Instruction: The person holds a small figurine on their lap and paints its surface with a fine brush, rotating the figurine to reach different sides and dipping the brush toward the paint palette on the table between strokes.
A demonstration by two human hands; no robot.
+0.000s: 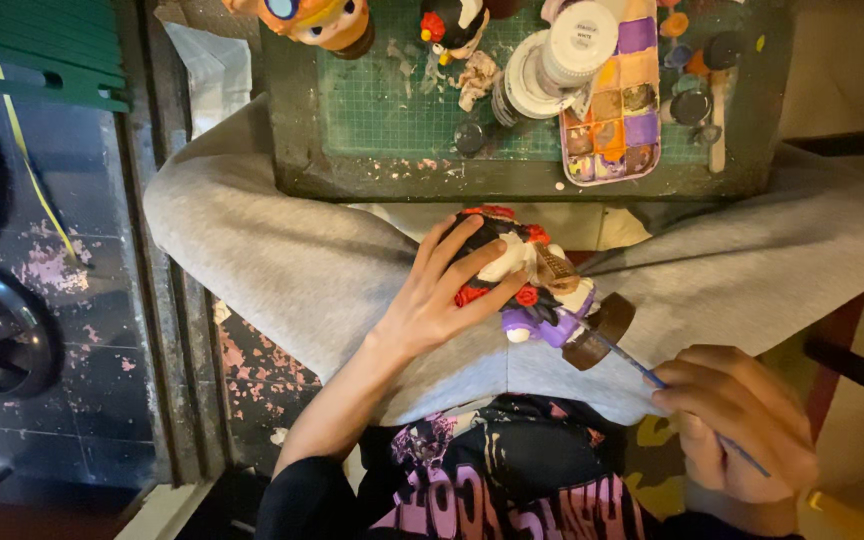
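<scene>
Worktop (382,175), green mat on top. Palette (613,95) near its right front edge; white round-lidded jar (574,42) just left of it. Figurine (527,280) over the lap, left hand (442,295) wrapped around it. Right hand (737,420) pinches a brush (642,372), tip at the figurine's base.

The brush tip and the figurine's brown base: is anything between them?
Nothing visible. The thin brush in the right hand runs straight to the brown base of the figurine, which the left hand holds.
</scene>
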